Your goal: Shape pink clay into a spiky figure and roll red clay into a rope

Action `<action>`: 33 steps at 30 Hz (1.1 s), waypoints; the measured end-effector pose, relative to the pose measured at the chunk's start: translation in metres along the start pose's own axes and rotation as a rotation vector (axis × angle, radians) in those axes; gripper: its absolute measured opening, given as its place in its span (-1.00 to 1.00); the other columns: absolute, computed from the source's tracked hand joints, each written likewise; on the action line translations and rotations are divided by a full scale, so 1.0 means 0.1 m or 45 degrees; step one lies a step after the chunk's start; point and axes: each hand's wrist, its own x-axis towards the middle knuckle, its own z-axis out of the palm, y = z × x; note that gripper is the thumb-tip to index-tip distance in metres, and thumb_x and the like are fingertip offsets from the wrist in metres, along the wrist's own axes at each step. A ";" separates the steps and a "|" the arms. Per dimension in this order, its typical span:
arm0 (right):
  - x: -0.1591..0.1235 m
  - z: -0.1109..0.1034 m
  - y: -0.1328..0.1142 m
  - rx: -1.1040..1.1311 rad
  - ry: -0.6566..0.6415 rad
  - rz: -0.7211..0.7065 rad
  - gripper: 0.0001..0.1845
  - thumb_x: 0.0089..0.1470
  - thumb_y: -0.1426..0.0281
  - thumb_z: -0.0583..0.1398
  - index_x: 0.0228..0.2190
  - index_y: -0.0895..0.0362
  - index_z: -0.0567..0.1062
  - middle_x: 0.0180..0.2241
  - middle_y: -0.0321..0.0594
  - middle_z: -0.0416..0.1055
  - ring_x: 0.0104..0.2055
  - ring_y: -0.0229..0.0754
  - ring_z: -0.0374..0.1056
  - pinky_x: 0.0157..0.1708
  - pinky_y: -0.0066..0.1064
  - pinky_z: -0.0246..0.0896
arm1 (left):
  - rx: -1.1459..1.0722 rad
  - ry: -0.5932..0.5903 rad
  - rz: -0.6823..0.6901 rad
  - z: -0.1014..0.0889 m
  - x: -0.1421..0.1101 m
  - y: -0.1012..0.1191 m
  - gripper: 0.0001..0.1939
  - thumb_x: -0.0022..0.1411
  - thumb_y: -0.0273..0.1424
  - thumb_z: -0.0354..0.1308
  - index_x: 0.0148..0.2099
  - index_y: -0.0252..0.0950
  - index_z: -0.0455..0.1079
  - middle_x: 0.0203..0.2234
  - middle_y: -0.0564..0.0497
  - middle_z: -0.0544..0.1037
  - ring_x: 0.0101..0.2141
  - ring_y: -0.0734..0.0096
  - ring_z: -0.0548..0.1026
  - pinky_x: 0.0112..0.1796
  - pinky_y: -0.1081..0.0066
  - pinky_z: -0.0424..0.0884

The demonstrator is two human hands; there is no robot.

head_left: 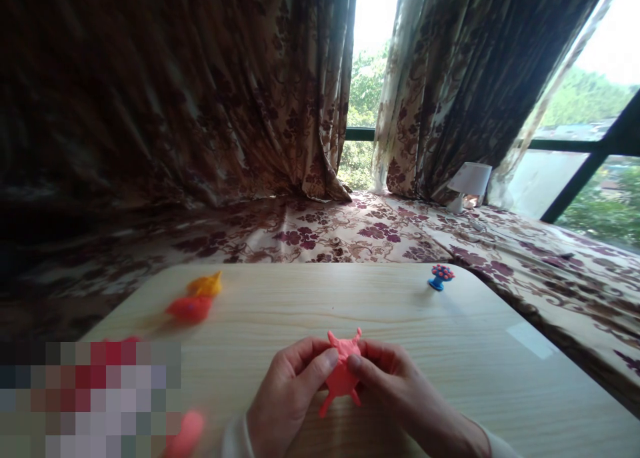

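Between my two hands, just above the wooden table, is a pink modelling-clay figure (345,383) with a flat rounded body and thin limbs sticking out at top and bottom. My left hand (290,385) pinches its left side, thumb lying on the front. From the right, my right hand (400,381) grips it the same way, its thumb tip pressed near the middle of the body. Both hands' other fingers are partly hidden behind the clay.
The pale wooden table (280,298) carries a blue mushroom-like figure with red dots (441,277) at far right. Blurred red clay (190,309) and yellow clay (205,285) lie left, a pink lump (188,431) nearer. Pixelation covers the lower left corner. A lamp (470,179) stands beyond.
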 end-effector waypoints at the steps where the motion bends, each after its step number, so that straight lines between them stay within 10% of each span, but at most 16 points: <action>1: 0.00 0.00 0.01 -0.003 -0.001 -0.004 -0.59 0.00 0.09 0.20 -0.46 0.23 0.53 -0.59 -0.34 0.27 -0.53 -0.34 0.08 -0.53 -0.51 -0.04 | 0.044 0.012 0.010 0.00 0.00 0.00 -0.76 0.12 -0.29 0.17 -0.21 -0.31 0.53 -0.39 -0.05 0.60 -0.32 0.29 0.50 -0.23 0.40 0.35; 33: -0.03 0.04 -0.08 0.091 0.021 -0.002 -0.54 0.04 0.06 0.16 -0.50 0.23 0.51 -0.61 -0.32 0.34 -0.51 -0.31 0.20 -0.46 -0.50 0.05 | 0.033 0.116 0.009 0.12 -0.02 0.01 -0.71 -0.11 -0.36 0.34 -0.31 -0.38 0.42 -0.51 0.01 0.55 -0.47 0.46 0.44 -0.39 0.48 0.33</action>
